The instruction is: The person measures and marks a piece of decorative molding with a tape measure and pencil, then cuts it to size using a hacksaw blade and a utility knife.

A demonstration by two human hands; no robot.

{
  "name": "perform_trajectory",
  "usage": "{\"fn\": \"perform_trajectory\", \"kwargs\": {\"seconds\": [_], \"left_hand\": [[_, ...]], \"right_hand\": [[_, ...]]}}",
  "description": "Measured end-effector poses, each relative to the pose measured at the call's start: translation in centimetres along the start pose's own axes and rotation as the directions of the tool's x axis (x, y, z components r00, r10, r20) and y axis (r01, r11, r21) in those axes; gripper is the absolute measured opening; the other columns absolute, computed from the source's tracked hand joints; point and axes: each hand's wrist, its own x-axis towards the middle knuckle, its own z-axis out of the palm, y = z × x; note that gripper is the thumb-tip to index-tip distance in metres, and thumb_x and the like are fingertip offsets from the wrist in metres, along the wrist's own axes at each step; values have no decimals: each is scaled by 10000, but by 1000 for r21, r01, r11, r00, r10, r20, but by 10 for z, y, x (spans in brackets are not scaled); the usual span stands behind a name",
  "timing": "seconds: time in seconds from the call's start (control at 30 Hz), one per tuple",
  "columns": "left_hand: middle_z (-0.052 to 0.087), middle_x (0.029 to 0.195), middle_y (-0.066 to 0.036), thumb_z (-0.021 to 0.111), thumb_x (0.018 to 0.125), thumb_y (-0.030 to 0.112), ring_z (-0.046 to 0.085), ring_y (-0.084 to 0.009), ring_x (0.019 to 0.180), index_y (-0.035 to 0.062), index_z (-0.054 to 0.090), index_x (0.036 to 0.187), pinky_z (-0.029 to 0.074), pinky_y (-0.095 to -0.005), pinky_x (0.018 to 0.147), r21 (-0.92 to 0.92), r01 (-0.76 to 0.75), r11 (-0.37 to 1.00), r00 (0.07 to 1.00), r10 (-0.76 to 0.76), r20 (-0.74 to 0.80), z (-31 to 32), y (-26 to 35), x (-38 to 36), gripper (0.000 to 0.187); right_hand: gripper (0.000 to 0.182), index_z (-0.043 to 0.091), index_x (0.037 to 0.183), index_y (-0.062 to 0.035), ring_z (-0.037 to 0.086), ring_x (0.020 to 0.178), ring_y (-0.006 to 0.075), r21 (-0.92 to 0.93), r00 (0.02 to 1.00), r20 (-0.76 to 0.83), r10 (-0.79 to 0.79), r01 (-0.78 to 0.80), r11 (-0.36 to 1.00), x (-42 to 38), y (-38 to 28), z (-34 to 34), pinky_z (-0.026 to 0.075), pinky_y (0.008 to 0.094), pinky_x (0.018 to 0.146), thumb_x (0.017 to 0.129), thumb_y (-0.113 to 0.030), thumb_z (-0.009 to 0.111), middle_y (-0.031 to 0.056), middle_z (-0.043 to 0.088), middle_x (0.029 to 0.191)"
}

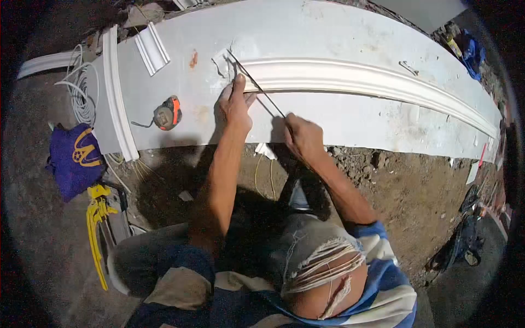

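Observation:
A long white moulding strip (339, 76) with a ridged profile lies along the board. My left hand (236, 106) grips it near its left end, thumb on top and fingers at the near edge. My right hand (304, 136) is closed around the near end of a long thin dark blade, like a saw (261, 87) seen edge-on. The blade slants across the moulding just right of my left thumb, its tip beyond the far edge. A small jagged white offcut (221, 61) lies by the tip. The saw's handle is hidden inside my right fist.
On the white board (186, 44) are a tape measure (167, 113), a short moulding piece (152, 50) and a crosswise strip (117, 93). Left are coiled white cable (82, 93), a purple cloth bag (75, 158) and a yellow-handled tool (97, 218). Rubble (366, 164) borders the near edge.

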Motion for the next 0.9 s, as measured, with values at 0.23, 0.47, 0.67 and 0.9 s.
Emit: {"fn": "perform_trajectory", "kwargs": {"seconds": [0.23,0.47,0.67,0.9], "left_hand": [[551,1215,-166,688,877,398,584,-261,1058,-51,486,1282,509,-354,916,223,-49,974,989,16,145,-7,10,-4,637],[587,1067,-140,693,878,397,582,-213,942,-46,522,1196,510,-298,866,32,-45,998,998,43,51,-1,2,-4,571],[582,1142,-106,724,847,382,585,-233,1014,-5,540,1253,546,-372,843,-32,-6,999,999,7,40,-5,5,3,590],[651,874,-128,651,898,430,654,-185,768,-42,583,982,550,-286,682,238,-192,952,979,171,107,-11,28,19,484]], "right_hand": [[142,568,903,-60,625,660,377,-91,980,-139,-145,133,987,33,0,28,477,457,569,854,-190,596,167,612,679],[126,557,931,-93,628,678,387,-44,986,-119,-116,111,993,30,-12,13,486,473,581,868,-197,590,181,620,721],[115,543,910,-85,620,677,391,-74,993,-91,-71,64,995,21,-2,15,479,463,568,858,-174,592,168,621,726],[96,538,884,-86,618,664,384,-2,986,-148,-78,79,997,25,-8,21,480,460,574,828,-141,593,158,615,728]]}}
